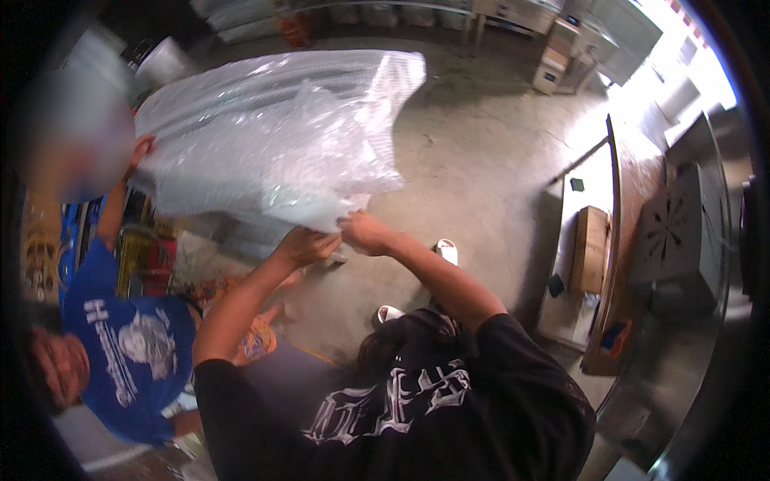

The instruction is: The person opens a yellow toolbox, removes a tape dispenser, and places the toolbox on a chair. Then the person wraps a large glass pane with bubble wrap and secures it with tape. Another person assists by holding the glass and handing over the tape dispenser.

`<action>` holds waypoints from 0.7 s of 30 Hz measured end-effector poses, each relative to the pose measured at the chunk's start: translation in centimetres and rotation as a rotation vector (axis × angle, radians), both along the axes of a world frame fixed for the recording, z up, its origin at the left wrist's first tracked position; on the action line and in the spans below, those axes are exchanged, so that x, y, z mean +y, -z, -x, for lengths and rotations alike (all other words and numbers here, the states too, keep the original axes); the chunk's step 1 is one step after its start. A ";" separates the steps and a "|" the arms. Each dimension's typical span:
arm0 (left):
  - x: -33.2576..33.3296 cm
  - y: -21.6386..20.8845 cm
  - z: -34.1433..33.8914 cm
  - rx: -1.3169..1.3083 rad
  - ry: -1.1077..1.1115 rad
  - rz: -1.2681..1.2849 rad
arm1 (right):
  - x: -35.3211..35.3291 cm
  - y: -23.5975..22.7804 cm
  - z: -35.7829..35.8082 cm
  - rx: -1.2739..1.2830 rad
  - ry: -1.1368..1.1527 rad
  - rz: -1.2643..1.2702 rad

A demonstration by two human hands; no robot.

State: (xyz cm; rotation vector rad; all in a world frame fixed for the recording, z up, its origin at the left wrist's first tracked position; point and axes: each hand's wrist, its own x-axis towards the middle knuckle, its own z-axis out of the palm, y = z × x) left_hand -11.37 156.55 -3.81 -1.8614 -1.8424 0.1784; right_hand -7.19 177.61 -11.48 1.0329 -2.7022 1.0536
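A large sheet of clear bubble wrap (pixel 265 152) covers a broad flat object whose form is mostly hidden beneath it. At the near right corner of the wrap, my left hand (pixel 307 245) is closed with its fingertips pinching the edge. Right beside it, my right hand (pixel 367 232) grips the same bunched corner, and the two hands almost touch. On the far left, a co-worker's hand (pixel 143 149) rests at the wrap's left edge.
A co-worker in a blue shirt (pixel 132 353) is close on my left, by stacked coloured crates (pixel 148 260). To the right stands a workbench with a lower shelf holding a brown cardboard box (pixel 589 248). A metal cabinet (pixel 678 240) is beyond it. Concrete floor (pixel 481 160) lies between.
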 end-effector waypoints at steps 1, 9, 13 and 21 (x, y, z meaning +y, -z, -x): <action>-0.2 0.2 0.4 0.010 0.034 0.014 | 0.0 0.3 0.0 -0.031 0.014 -0.022; -0.7 0.5 1.5 -0.144 -0.109 0.242 | 0.4 2.2 -2.2 -0.150 0.101 0.302; -0.1 0.2 1.4 -0.075 -0.058 0.182 | 7.7 6.1 -10.9 -0.449 0.328 0.456; 1.2 -0.3 1.4 -0.122 -0.116 0.199 | 40.7 10.2 -42.9 0.150 2.108 0.007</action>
